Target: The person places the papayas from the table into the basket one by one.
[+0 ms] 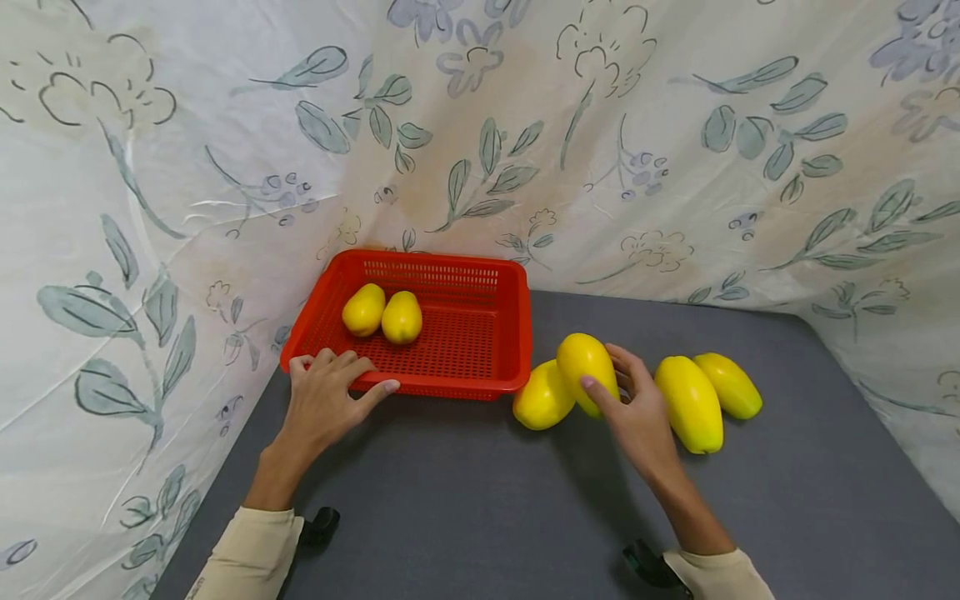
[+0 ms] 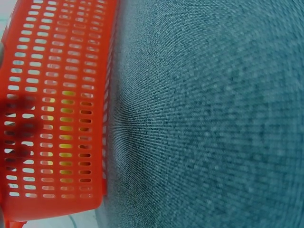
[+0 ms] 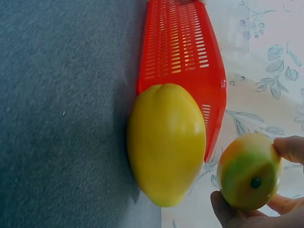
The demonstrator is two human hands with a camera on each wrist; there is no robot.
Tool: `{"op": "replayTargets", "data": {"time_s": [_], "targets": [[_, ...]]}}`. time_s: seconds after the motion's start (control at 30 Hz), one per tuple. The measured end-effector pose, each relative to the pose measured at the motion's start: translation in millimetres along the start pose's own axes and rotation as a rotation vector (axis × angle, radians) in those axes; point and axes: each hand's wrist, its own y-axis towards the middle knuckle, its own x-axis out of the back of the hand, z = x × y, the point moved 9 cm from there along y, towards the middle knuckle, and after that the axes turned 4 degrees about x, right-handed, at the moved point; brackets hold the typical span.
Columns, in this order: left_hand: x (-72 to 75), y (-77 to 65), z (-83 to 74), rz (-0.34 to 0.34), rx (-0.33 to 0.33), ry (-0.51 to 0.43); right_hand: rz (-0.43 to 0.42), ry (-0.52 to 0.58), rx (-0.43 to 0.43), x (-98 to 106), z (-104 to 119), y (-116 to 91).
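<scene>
- Status, my read: about a third done. Visible count is six mangoes: two in the basket, one in hand, three loose.
- Done: two basket mangoes (image 1: 383,317) lie side by side on the floor of the red plastic basket (image 1: 450,386), in its left half. The basket floor to their right is bare, so room looks fine for the rest.
- In progress: the right hand (image 1: 641,417) has thumb and fingers clamped on the held mango (image 1: 585,365). It's raised clear of the grey tabletop (image 1: 465,483), just right of the basket's near right corner. Not over the basket yet. Right wrist view shows its stem end, greenish with a dark spot, and a gap between it and the loose mango below.
- Left hand (image 1: 322,400): fingers hooked over the basket's near rim toward the near left corner, thumb along the rim. Looks like it's steadying the basket.
- Basket sits at the tabletop's far left corner, upright.
- Remaining: near loose mango (image 1: 542,402) on the tabletop, right at the basket's near right corner; can't tell if they touch.
- Also remaining: two right-hand loose mangoes (image 1: 690,404), side by side toward the tabletop's far right corner, well apart from the basket. Contact between that pair is unclear.
</scene>
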Motion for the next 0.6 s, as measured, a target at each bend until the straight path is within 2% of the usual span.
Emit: {"op": "replayTargets", "data": {"time_s": [0.6], "targets": [[-1.8, -1.5, 1.6, 0.007, -0.002, 0.012, 0.034, 0.077, -0.011, -20, 16, 5]]}}
